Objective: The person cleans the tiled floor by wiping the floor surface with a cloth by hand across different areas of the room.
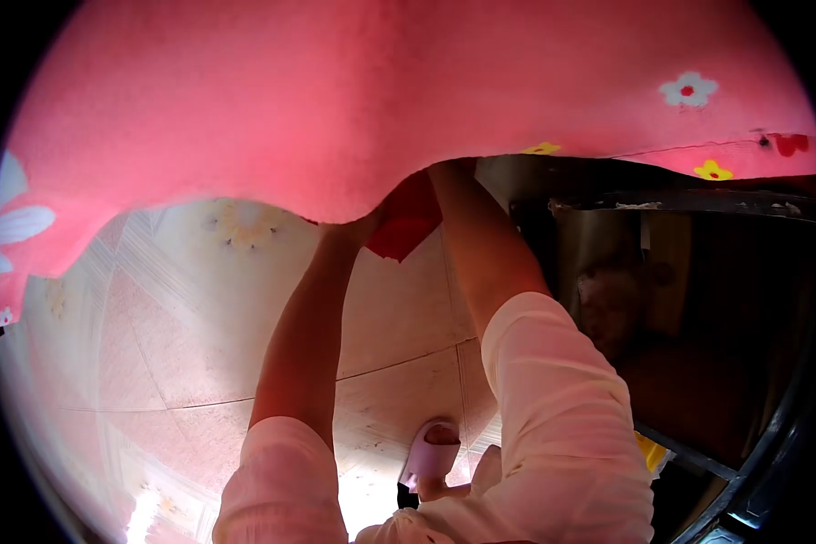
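Note:
A large pink cloth with white and yellow flowers (272, 100) fills the upper view and hangs in front of my hands. Both forearms reach up behind its lower edge. Only the wrist end of my left hand (358, 228) shows; the cloth covers its fingers. My right hand (448, 174) is likewise hidden past the wrist. Between the two wrists hangs a piece of red fabric (406, 222), its lower corner pointing down. Whether either hand grips the pink cloth or the red piece cannot be seen.
Below lies a pale tiled floor (399, 317) with a flower pattern. A foot in a light purple slipper (422, 453) stands on it. Dark furniture with a worn edge (689, 204) is on the right. Something yellow (650, 451) shows at lower right.

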{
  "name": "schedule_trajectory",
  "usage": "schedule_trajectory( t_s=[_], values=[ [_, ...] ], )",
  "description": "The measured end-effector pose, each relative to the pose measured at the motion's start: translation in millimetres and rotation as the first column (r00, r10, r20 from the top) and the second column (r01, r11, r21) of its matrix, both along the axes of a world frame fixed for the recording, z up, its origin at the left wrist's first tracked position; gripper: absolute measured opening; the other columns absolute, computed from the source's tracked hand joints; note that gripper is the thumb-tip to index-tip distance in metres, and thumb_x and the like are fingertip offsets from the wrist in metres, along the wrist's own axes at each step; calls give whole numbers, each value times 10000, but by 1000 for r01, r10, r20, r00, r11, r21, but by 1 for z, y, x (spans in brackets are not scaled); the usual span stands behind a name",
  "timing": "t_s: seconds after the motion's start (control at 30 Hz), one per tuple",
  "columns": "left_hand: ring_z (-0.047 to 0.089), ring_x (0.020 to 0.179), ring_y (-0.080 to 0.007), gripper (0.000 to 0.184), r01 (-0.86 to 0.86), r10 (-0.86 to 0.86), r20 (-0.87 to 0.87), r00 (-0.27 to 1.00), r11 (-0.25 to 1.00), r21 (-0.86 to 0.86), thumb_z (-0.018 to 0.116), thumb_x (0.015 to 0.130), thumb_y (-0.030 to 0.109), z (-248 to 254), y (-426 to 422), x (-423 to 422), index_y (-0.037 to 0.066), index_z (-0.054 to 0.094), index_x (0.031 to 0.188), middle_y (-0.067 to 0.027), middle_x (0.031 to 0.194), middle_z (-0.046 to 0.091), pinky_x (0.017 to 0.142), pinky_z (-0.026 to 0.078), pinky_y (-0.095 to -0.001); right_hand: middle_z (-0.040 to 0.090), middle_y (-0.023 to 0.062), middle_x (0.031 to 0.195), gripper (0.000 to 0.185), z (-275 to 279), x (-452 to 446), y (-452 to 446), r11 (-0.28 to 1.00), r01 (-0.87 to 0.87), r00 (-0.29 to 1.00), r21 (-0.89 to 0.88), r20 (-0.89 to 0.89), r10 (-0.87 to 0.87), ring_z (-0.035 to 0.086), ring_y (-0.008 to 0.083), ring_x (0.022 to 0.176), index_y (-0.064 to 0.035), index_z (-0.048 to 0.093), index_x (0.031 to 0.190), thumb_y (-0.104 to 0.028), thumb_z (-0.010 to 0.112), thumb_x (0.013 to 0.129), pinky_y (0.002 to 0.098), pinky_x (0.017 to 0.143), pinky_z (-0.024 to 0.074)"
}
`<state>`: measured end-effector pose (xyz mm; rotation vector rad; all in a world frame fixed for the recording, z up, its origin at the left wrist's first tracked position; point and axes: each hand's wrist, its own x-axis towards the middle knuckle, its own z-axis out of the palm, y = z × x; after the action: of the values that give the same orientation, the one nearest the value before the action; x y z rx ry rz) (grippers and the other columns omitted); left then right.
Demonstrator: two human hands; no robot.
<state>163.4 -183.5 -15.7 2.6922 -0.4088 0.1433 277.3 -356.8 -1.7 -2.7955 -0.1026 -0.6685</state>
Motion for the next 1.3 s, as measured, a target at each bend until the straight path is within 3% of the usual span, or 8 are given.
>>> schedule_trajectory(
  t_s=[0.07, 0.17, 0.23, 0.3, 0.33, 0.47, 1.03, 1.3],
  values=[
    [536, 1266, -323, 570, 57, -53, 37, 998, 990, -128, 560, 946, 405, 0, -10, 6, 87, 499, 1414, -140, 1373, 564, 1034, 434, -509, 647, 101, 1203, 428, 5, -10, -18, 995, 83, 996, -53, 28, -82, 581, 326, 1166, -89, 632, 1210, -415, 564, 940, 564, 1014, 395],
    [293, 1472, -365, 619, 240, -239, -50, 970, 971, 17, 544, 953, 429, 11, -15, 7, 154, 427, 1496, -174, 1567, 367, 1203, 219, -538, 674, 104, 1148, 391, 2, -46, -37, 972, 203, 978, -115, -21, -207, 607, 330, 1127, -76, 656, 1164, -384, 582, 934, 561, 991, 422],
    [230, 1508, -354, 629, 285, -285, -12, 959, 957, 47, 544, 952, 431, 8, -13, 5, 181, 407, 1512, -174, 1608, 303, 1215, 195, -539, 633, 150, 1245, 476, -12, -68, -43, 949, 294, 938, -110, -158, -309, 538, 351, 1236, -61, 609, 1258, -419, 528, 955, 597, 1083, 333],
    [218, 1513, -352, 631, 352, -357, 48, 933, 932, 85, 546, 954, 425, 10, -10, -3, 176, 401, 1515, -173, 1620, 274, 1215, 196, -537, 508, 184, 1429, 593, -16, -85, -43, 896, 363, 928, -257, 11, -373, 408, 369, 1369, -55, 483, 1412, -430, 527, 954, 606, 1158, 223],
    [211, 1516, -349, 636, 375, -380, 31, 924, 922, 99, 554, 947, 418, 11, -8, -9, 176, 402, 1515, -171, 1629, 251, 1215, 197, -536, 309, 197, 1590, 679, -16, -96, -46, 913, 354, 900, -203, -192, -392, 285, 413, 1453, -80, 316, 1540, -447, 471, 989, 574, 1186, 190],
    [207, 1519, -336, 627, 437, -438, -24, 899, 889, 140, 516, 957, 465, 13, -1, -41, 196, 410, 1514, -155, 1621, 283, 1228, 165, -525, 207, 162, 1644, 747, -16, -144, -39, 868, 452, 826, -204, -272, -494, 193, 350, 1513, -78, 274, 1562, -456, 520, 966, 543, 1224, 128],
    [198, 1521, -338, 644, 562, -558, -99, 824, 827, 15, 539, 951, 426, 24, 9, -174, 167, 395, 1523, -162, 1623, 273, 1233, 147, -512, 209, 138, 1649, 696, -8, -303, -29, 801, 553, 735, -230, -319, -598, 202, 342, 1512, -97, 289, 1564, -421, 498, 984, 518, 1226, 136],
    [200, 1519, -339, 631, 565, -565, -78, 822, 825, -15, 536, 949, 435, 25, 13, -180, 159, 426, 1506, -163, 1621, 279, 1235, 141, -511, 250, 146, 1635, 676, -20, -309, -28, 785, 549, 746, -288, -255, -616, 234, 359, 1501, -100, 315, 1553, -403, 503, 978, 551, 1208, 172]
  ],
)
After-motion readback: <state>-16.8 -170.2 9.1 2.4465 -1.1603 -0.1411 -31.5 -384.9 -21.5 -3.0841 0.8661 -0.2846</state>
